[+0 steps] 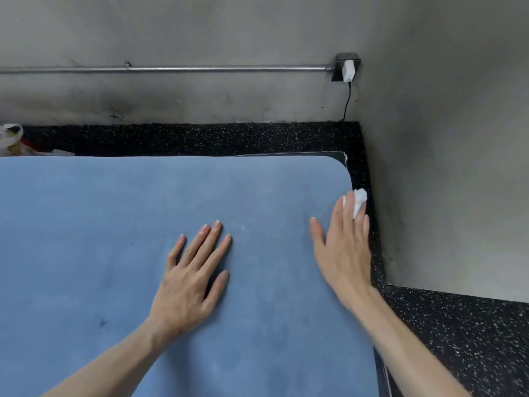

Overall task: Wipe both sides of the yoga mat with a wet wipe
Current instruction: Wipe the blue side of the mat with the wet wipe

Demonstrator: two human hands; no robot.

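Note:
A blue yoga mat (114,239) lies flat on the floor and fills most of the lower view. My left hand (191,279) rests flat on its middle, fingers straight and spread. My right hand (343,247) lies with straight fingers at the mat's right edge and presses a crumpled white wet wipe (358,200) under its fingertips, near the mat's rounded far right corner. Most of the wipe is hidden beneath the fingers.
Black speckled rubber flooring (458,339) surrounds the mat. Grey walls meet in a corner just right of the mat. A white charger (347,70) with a black cable is plugged into a wall socket. A plastic bag (11,138) lies at the far left. A dark mat corner (339,157) shows beneath the blue one.

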